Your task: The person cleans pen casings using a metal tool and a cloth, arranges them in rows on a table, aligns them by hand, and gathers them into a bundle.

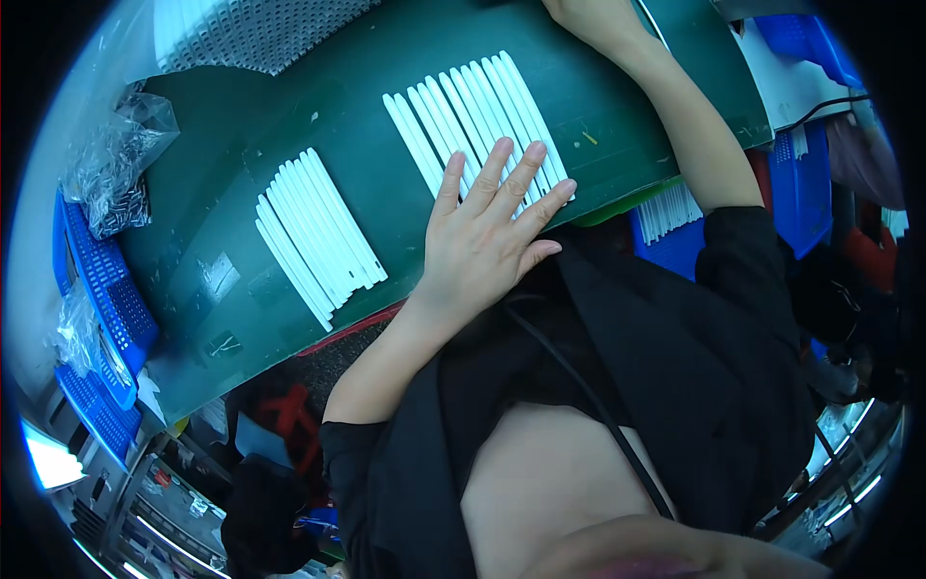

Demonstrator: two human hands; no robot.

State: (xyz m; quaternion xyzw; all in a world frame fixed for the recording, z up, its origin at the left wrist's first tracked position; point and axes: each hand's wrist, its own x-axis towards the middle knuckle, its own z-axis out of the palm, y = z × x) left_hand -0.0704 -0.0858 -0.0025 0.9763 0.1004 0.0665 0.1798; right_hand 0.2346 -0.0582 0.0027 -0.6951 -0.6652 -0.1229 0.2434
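My left hand (497,217) lies flat, palm down with fingers spread, over the lower ends of a row of slim white pen-like tubes (463,101). The tubes rest side by side on the green tabletop (338,106), their tapered tips pointing away from me. To the left lies a second row of similar white tubes (313,222), its near ends uneven. My right hand (584,14) reaches to the top edge of the view. Its fingers are cut off there, so what it touches or holds is hidden.
A large stack of white tubes (260,34), open ends showing, stands at the back left. Left of the table are a clear bag of small metal parts (121,207) and blue perforated baskets (111,280). A blue bin of white sticks (670,217) sits by my right elbow.
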